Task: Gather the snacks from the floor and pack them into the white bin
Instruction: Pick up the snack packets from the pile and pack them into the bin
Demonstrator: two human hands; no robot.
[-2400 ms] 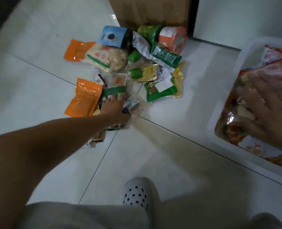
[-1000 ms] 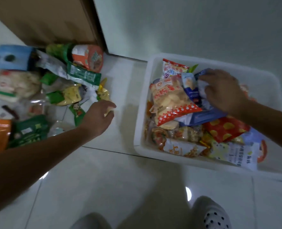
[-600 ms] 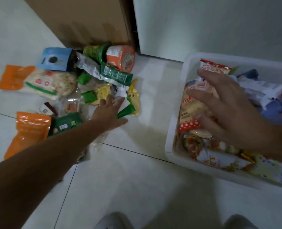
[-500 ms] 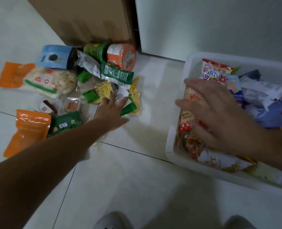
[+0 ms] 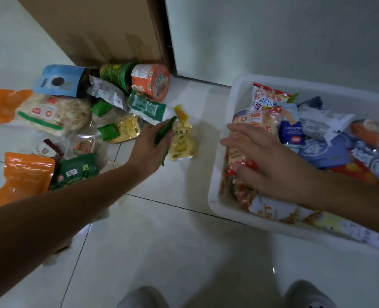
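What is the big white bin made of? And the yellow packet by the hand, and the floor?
The white bin looks like smooth, matte, moulded plastic, with a rounded rim. The yellow packet seems to be thin, glossy plastic film: it is crinkled and catches light. The floor looks like glazed tile: shiny, with dark grout lines and a reflected light spot.

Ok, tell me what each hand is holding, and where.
Left hand grips the green packet by its near edge. Right hand is open over the white bin, holding nothing.

Dim indoor light, soft blur, tile glare
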